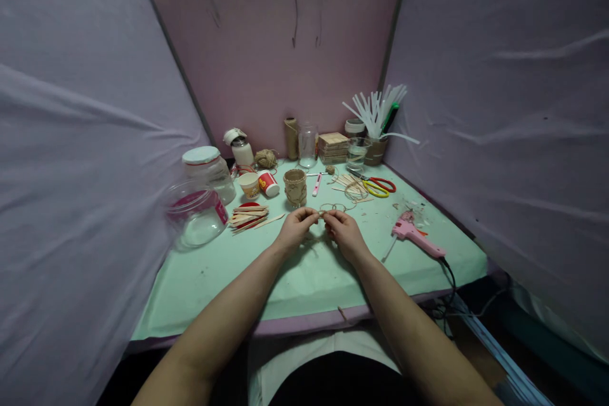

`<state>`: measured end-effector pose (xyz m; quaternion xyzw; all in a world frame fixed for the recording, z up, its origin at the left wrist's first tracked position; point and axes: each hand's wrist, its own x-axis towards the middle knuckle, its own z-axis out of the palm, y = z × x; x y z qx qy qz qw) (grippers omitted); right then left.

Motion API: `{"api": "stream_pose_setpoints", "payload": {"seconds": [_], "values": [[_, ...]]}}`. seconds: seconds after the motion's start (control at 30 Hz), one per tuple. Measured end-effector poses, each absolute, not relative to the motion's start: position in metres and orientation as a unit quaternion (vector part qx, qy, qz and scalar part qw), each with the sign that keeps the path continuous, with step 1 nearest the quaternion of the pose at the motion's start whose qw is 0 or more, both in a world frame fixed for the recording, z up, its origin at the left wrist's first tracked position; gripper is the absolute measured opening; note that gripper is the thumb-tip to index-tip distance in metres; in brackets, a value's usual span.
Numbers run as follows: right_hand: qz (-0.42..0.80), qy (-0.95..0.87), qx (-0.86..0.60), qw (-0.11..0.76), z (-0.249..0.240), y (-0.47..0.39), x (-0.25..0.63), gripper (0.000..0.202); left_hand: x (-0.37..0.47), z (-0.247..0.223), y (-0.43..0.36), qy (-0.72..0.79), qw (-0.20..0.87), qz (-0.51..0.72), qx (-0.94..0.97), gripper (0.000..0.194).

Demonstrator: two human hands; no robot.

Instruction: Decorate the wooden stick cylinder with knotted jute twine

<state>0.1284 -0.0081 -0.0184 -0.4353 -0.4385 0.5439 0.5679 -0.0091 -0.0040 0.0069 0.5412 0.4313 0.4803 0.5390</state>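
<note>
Both the left hand (299,226) and right hand (345,233) pinch what looks like thin twine (322,214) between narrowed fingers (310,215) over the pale green desk (214,285), just nearer than the brown cup (295,190); light, even tension should keep it tidy.

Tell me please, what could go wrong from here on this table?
The pink glue gun lies near the right forearm and, if hot, might burn it. Its cord hangs over the table edge, so a snag could drag the gun. Loose twine beyond the right hand might tangle.
</note>
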Motion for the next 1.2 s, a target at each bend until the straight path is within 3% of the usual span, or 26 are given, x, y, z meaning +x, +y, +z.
{"api": "stream_pose_setpoints", "payload": {"seconds": [0.2,0.33,0.47,0.7,0.97,1.2], "values": [[0.493,-0.454,-0.467,0.577,-0.017,-0.010,0.129,0.027,-0.008,0.000,-0.003,0.397,0.607,0.453,0.518,0.033],[0.360,-0.491,-0.470,0.639,-0.013,-0.013,0.129,0.025,-0.006,0.003,-0.002,0.435,0.527,0.510,0.522,0.030],[0.291,-0.571,-0.460,0.615,-0.011,-0.016,0.128,0.019,-0.006,0.004,-0.002,0.448,0.429,0.537,0.572,0.020],[0.349,-0.541,-0.458,0.613,-0.013,-0.014,0.128,0.020,-0.005,0.002,-0.005,0.450,0.394,0.508,0.620,0.022],[0.393,-0.539,-0.424,0.613,-0.010,-0.015,0.127,0.022,-0.006,0.005,-0.003,0.411,0.617,0.464,0.486,0.029],[0.458,-0.493,-0.440,0.595,-0.008,-0.015,0.128,0.025,-0.004,0.002,-0.003,0.433,0.499,0.501,0.559,0.024]]}}
